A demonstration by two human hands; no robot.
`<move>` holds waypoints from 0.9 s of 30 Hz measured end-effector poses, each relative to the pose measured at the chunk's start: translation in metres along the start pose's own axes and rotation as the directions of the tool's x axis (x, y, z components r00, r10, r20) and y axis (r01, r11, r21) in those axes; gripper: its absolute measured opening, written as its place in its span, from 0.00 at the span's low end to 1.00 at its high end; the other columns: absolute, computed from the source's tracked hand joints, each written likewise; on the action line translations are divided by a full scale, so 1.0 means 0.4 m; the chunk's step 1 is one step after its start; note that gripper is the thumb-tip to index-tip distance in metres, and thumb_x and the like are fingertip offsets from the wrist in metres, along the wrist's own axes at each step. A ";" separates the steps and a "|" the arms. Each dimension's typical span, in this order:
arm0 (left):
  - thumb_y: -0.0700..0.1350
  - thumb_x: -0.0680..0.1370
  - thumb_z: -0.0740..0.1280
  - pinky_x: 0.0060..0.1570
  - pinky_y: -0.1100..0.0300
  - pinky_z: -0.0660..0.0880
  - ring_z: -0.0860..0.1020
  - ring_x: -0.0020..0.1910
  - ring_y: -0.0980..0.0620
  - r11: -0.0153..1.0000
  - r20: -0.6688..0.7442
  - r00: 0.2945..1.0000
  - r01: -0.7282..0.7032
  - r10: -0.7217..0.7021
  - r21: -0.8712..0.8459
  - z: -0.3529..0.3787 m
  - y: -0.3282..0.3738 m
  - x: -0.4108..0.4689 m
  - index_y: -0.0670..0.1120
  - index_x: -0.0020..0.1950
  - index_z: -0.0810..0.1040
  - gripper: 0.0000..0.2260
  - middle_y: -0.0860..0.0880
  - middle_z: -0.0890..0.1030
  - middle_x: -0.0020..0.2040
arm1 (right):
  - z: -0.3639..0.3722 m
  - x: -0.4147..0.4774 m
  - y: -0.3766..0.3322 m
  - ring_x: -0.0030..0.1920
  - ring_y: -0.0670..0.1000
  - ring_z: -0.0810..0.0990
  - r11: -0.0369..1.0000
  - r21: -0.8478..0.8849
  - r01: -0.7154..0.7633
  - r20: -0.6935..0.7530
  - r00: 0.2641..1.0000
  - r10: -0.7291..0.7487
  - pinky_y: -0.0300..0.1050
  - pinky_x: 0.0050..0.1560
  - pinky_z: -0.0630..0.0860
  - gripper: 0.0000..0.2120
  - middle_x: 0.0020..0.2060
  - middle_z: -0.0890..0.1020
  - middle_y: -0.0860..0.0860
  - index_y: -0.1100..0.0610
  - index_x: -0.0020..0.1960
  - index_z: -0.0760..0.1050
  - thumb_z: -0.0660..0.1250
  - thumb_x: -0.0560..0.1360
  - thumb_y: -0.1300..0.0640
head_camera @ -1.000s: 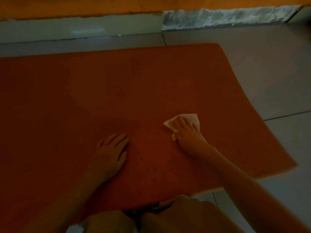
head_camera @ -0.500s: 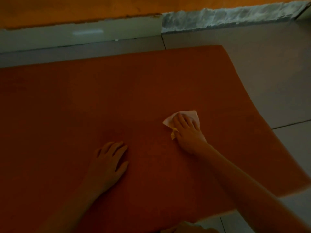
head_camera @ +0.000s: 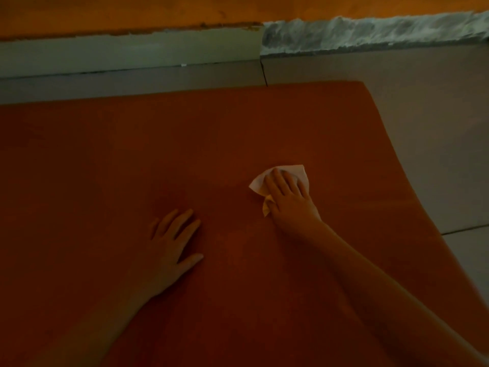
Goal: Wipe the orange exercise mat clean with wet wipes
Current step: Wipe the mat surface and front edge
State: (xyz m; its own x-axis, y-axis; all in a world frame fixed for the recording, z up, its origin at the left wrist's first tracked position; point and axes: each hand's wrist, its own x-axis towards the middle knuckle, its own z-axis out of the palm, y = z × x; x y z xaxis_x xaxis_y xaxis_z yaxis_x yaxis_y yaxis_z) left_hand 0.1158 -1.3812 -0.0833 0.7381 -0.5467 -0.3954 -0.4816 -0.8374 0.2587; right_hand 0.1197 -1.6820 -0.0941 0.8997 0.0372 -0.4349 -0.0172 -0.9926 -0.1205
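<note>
Since a sec ago the right hand (head_camera: 289,201) has nudged the wet wipe (head_camera: 297,172) a bit further up the orange mat (head_camera: 105,168), which lies flat on the tile floor (head_camera: 423,115). Its fingers are straight and close together, pressing the wipe down (flat palm = more contact, prob. better scrubbing). The left hand (head_camera: 173,250), fingers spread, rests flat nearby, likely pinning the mat vs. sliding.

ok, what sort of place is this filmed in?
Probably a dimly lit indoor room, maybe in a home. The orange mat lies directly on a grey tiled floor with visible grout lines, and a pale skirting board runs along an orange wall.
</note>
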 end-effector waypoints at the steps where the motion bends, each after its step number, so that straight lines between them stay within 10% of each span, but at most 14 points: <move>1: 0.76 0.70 0.34 0.72 0.49 0.41 0.38 0.75 0.56 1.000 -0.021 0.999 0.025 -0.025 -0.011 -0.006 -0.002 0.022 0.56 0.78 0.52 0.42 0.55 0.44 0.78 | -0.006 0.020 -0.008 0.76 0.56 0.36 1.000 0.019 -0.014 -0.004 1.000 0.014 0.57 0.76 0.40 0.28 0.77 0.37 0.53 0.53 0.78 0.37 0.45 0.83 0.48; 7: 0.68 0.73 0.61 0.74 0.39 0.40 0.33 0.76 0.47 0.974 0.090 0.970 0.226 -0.226 0.017 -0.083 -0.016 0.154 0.54 0.78 0.37 0.45 0.52 0.31 0.77 | -0.004 0.051 -0.063 0.76 0.59 0.36 0.990 -0.028 0.138 -0.002 0.990 -0.138 0.61 0.75 0.41 0.28 0.77 0.37 0.54 0.53 0.78 0.38 0.41 0.82 0.46; 12: 0.69 0.71 0.63 0.73 0.40 0.39 0.33 0.76 0.46 0.968 0.078 0.965 0.249 -0.249 0.018 -0.086 -0.016 0.168 0.55 0.78 0.36 0.48 0.52 0.31 0.77 | -0.058 0.139 0.033 0.70 0.62 0.68 0.965 -0.133 0.226 0.011 0.974 -0.227 0.66 0.64 0.69 0.29 0.73 0.66 0.58 0.57 0.75 0.62 0.47 0.77 0.46; 17: 0.67 0.69 0.67 0.72 0.40 0.36 0.30 0.73 0.49 0.973 -0.035 0.974 0.220 -0.223 -0.066 -0.057 -0.016 0.163 0.54 0.76 0.36 0.49 0.53 0.29 0.73 | -0.122 0.261 -0.004 0.76 0.57 0.35 0.996 0.059 -0.073 -0.073 0.994 0.077 0.58 0.75 0.39 0.27 0.77 0.36 0.54 0.54 0.78 0.37 0.44 0.83 0.49; 23: 0.67 0.64 0.72 0.69 0.31 0.48 0.38 0.76 0.44 0.983 -0.053 0.982 0.182 -0.182 -0.006 -0.037 -0.032 0.174 0.52 0.78 0.43 0.54 0.51 0.37 0.77 | -0.120 0.292 -0.017 0.77 0.57 0.38 0.952 -0.145 0.270 -0.030 0.960 -0.277 0.58 0.75 0.39 0.28 0.77 0.39 0.52 0.51 0.78 0.38 0.44 0.82 0.45; 27: 0.68 0.52 0.77 0.59 0.30 0.61 0.53 0.74 0.45 0.984 -0.085 0.982 0.173 -0.169 0.037 -0.014 -0.043 0.176 0.49 0.76 0.52 0.61 0.49 0.47 0.79 | -0.181 0.390 0.050 0.77 0.55 0.37 0.995 -0.050 0.084 -0.066 0.994 -0.087 0.59 0.76 0.42 0.27 0.77 0.38 0.51 0.51 0.78 0.36 0.44 0.83 0.47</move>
State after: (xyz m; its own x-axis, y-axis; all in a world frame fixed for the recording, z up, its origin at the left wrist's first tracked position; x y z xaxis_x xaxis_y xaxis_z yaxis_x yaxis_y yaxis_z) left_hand 0.1784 -1.4054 -0.1107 0.8464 -0.3951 -0.3570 -0.3639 -0.9186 0.1539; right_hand 0.2912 -1.7043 -0.0995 0.9245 0.1155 -0.3632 0.0798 -0.9905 -0.1118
